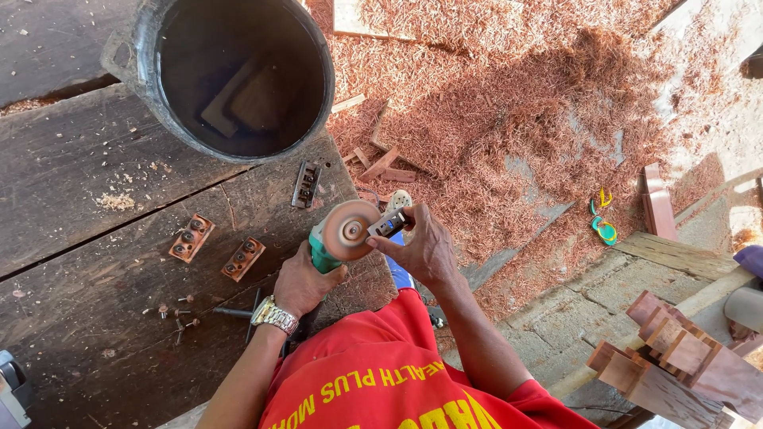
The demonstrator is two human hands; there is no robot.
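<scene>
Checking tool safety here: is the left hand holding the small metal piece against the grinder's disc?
No. The right hand holds the small metal piece against the disc, while the left hand grips the green angle grinder.

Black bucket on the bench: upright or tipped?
Upright: the black bucket shows its round mouth to the overhead camera, with dark flat pieces lying on its bottom.

dark plank bench (pixel 87 159) | black bucket (pixel 151 87) | two copper blocks (pixel 191 237) | screws (pixel 179 314)
</scene>
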